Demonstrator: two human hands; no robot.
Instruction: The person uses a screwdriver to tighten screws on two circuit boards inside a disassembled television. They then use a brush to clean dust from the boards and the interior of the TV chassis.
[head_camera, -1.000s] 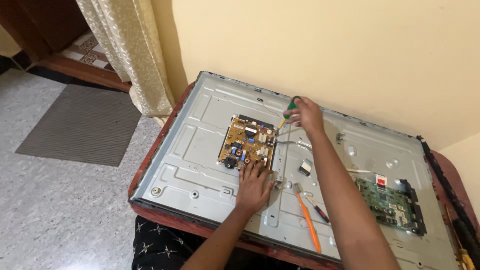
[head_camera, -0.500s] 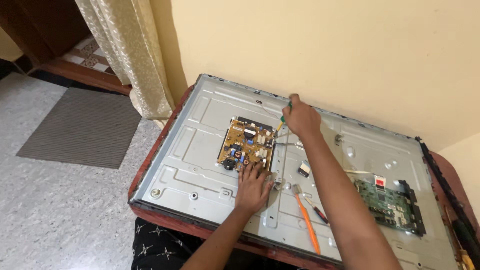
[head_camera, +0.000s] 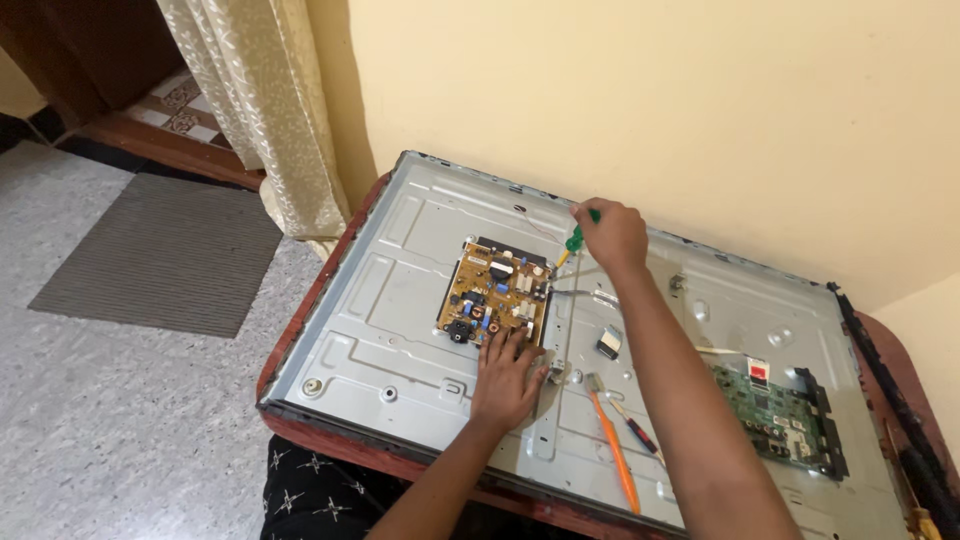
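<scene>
In the head view, your right hand (head_camera: 612, 235) is closed around a green screwdriver (head_camera: 575, 241), whose tip is at the far right corner of the yellow circuit board (head_camera: 497, 297). Your left hand (head_camera: 508, 378) lies flat and open, its fingers touching the near edge of the board, on the metal back panel (head_camera: 390, 300). An orange tool (head_camera: 615, 452) lies nearby.
</scene>
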